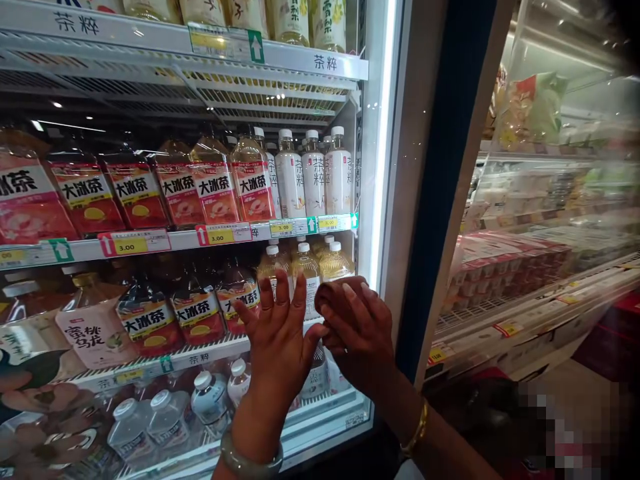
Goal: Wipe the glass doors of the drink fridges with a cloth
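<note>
My left hand (280,327), with a pale bangle at the wrist, is raised with its fingers spread at the glass door (200,373) of a drinks cooler. It holds nothing; whether the palm touches the glass I cannot tell. Just right of it, my right hand (363,320), with a gold bracelet, is curled around a small brown folded piece that looks like a cloth (329,297). That piece is close to the glass near the door's right side. Behind both hands, clear bottles with white caps (303,267) and iced tea bottles (195,313) stand on a shelf.
Above are more iced tea bottles (215,180) and white bottles (291,173), with price tags (225,235) along the shelf edge. Small water bottles (170,423) stand low down. A dark vertical frame (453,133) separates this cooler from an open chilled display (515,267) at right.
</note>
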`<state>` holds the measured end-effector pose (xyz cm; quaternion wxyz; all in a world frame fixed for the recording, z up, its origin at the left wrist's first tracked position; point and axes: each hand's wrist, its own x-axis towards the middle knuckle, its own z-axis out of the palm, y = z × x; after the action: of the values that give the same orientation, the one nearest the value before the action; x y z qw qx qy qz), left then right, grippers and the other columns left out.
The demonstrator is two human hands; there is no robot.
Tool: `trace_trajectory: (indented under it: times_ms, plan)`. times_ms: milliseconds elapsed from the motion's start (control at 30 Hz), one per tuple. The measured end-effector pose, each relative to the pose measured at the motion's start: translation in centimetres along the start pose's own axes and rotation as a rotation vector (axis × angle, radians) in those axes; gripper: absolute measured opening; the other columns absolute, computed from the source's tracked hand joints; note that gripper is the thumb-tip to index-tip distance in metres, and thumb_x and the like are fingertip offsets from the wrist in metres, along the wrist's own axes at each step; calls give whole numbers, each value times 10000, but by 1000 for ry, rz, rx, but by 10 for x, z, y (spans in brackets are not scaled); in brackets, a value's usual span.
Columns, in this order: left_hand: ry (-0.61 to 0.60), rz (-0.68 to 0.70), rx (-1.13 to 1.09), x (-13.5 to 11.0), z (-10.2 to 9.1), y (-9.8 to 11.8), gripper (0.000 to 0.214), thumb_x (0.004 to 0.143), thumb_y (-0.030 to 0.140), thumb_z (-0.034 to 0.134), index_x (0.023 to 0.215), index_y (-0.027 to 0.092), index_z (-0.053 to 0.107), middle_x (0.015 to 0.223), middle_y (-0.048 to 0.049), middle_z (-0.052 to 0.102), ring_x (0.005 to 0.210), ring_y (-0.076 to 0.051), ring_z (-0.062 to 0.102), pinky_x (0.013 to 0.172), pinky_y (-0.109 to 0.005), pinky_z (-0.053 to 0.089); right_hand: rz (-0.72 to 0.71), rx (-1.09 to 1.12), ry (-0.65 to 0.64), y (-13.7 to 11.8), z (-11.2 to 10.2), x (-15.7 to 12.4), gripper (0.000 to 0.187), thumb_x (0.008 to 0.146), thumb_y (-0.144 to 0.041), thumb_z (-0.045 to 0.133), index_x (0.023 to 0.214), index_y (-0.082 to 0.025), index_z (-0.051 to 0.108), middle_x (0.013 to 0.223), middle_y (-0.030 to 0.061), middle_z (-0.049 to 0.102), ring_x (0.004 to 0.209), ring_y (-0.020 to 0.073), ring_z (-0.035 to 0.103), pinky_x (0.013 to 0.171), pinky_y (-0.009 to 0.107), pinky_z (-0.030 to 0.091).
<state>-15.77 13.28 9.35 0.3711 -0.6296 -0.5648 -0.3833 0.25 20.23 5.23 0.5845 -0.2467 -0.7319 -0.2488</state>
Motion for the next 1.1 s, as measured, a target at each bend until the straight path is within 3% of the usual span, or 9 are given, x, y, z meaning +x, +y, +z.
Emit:
trace_trajectory:
  times_ms: [67,167,333,467,600,733,867,1000,1100]
  plan:
    - [-7,16,-1,0,-1,-2,705,1072,581,224,1677,267,44,1765,-68,-21,1635,-233,-123,1269,-537,-209,-24,-35,31,16,-4,-4,630,909,-280,702,1487,-456,521,1653,-26,410,1506,298,397,1225,498,383]
    - [-9,31,-22,-1,-1,-2,713,1071,579,257,1680,260,69,1765,-61,-20,1637,-221,-115,1273,-512,-216,33,2,146,32,-4,16,663,917,-181,654,1510,-435,498,1666,5,380,1484,298,431,1204,520,406]
    - [19,12,-83,-1,-2,-3,720,1066,598,212,1683,245,95,1765,-52,6,1636,-240,-113,1277,-499,-217,123,70,269,6,12,48,563,942,-221,583,1486,-361,551,1602,52,432,1508,337,372,1213,573,396]
    - [23,3,-103,-2,-1,-4,722,1062,610,200,1682,248,124,1764,-57,22,1635,-245,-114,1292,-481,-187,13,37,187,-18,17,20,409,946,-314,664,1348,-394,658,1470,15,571,1445,284,437,1195,500,427]
    - [47,-4,-66,-3,5,-4,743,1049,640,220,1679,251,152,1763,-58,50,1638,-245,-96,1294,-488,-184,-5,24,139,-5,7,2,357,936,-288,700,1276,-394,685,1417,18,591,1393,256,489,1161,473,463]
    - [64,-21,-47,-3,9,-4,732,1057,599,307,1679,255,132,1760,-59,83,1633,-244,-117,1293,-514,-185,110,49,207,5,3,38,455,932,-203,599,1365,-337,643,1520,76,495,1421,305,475,1163,529,459]
    - [73,-39,-88,-3,8,-4,665,1082,531,282,1678,279,127,1764,-18,26,1632,-242,-126,1286,-517,-203,45,99,218,-17,13,66,492,952,-294,538,1441,-296,590,1531,89,520,1433,315,482,1188,527,442]
    - [66,-39,-144,-4,3,-8,674,1080,549,153,1681,246,116,1766,-24,21,1630,-238,-125,1268,-516,-239,8,87,210,-39,21,41,397,991,-329,551,1378,-337,635,1516,51,547,1445,271,476,1176,472,454]
    - [108,-49,-106,-2,-2,-13,644,1088,524,185,1678,272,141,1758,-36,120,1641,-235,-42,1254,-534,-258,-10,61,177,-31,18,20,348,996,-307,565,1329,-341,662,1519,46,542,1464,268,467,1243,514,367]
